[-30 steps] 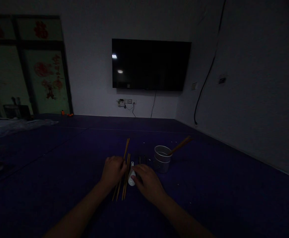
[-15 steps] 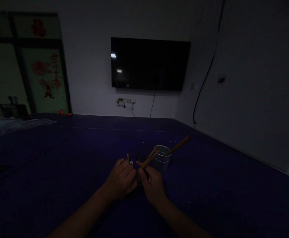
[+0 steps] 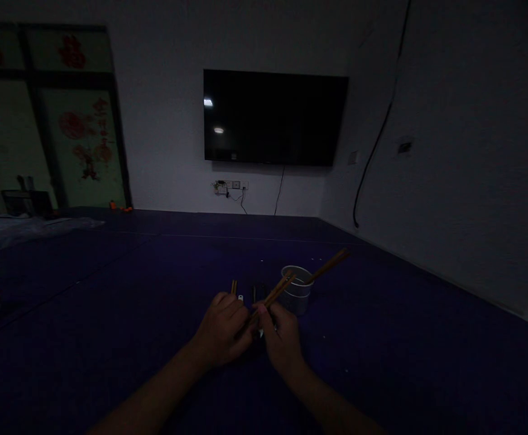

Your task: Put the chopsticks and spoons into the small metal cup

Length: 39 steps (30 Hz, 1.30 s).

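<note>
My right hand (image 3: 283, 338) pinches a pair of wooden chopsticks (image 3: 273, 293) between thumb and fingers, their upper ends slanting up to the right. Closed round the lower part of the same pair is my left hand (image 3: 223, 327); the lower ends are hidden. Just beyond my right hand stands a grey metal cup (image 3: 296, 304), upright on the floor, with more chopsticks (image 3: 330, 266) leaning out of its right side. Other wooden sticks (image 3: 234, 286) show their tips past my left knuckles, beside a small white-ended item (image 3: 240, 298). Dark objects (image 3: 258, 292), too dim to name, lie between the hands and cup.
The purple-blue floor (image 3: 155, 284) spreads around, dotted with small white scraps. Clear plastic sheeting (image 3: 32, 232) lies at the far left, near orange objects (image 3: 121, 207) by the glass door. A television (image 3: 273, 118) hangs on the back wall; a black cable (image 3: 377, 145) runs down the right wall.
The upper ends of the held chopsticks have come closer together and swung slightly right and lower. My right thumb has shifted up a little along them. The cup has stayed put.
</note>
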Each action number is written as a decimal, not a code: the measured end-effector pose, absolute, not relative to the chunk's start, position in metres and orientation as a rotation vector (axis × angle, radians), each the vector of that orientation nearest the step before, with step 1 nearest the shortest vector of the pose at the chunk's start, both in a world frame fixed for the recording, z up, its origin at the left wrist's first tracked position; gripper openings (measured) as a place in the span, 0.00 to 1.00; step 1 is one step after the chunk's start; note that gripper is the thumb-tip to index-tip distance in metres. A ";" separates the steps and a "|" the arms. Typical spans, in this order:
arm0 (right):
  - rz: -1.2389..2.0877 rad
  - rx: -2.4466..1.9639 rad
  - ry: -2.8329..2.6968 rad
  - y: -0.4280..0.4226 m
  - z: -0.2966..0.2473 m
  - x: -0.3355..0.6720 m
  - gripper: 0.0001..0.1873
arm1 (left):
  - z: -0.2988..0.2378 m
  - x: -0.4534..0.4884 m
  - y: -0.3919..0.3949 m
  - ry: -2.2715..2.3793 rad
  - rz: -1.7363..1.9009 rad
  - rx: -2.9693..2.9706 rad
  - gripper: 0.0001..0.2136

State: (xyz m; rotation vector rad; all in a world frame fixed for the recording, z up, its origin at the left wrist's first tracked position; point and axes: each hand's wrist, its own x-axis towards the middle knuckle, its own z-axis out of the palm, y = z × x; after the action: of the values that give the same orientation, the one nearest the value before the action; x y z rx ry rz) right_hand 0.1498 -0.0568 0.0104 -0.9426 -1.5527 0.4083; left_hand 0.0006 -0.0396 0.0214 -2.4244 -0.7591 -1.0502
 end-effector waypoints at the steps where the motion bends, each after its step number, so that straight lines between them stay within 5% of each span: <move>1: 0.414 -0.941 -1.543 -0.057 0.010 0.150 0.20 | 0.020 0.000 -0.039 -0.778 -1.043 -2.445 0.09; 17: 0.448 -0.918 -1.470 -0.057 0.008 0.148 0.17 | 0.015 -0.001 -0.032 -0.999 -0.749 -2.580 0.05; 39: 0.516 -0.899 -1.473 -0.055 0.003 0.147 0.16 | 0.011 -0.001 -0.028 -1.039 -0.796 -2.571 0.11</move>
State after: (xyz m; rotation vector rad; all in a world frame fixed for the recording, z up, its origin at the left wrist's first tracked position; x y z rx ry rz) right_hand 0.1466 -0.0551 0.0033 -0.8990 -1.4728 0.5163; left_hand -0.0009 -0.0282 0.0107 -2.5711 -1.0389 -0.7959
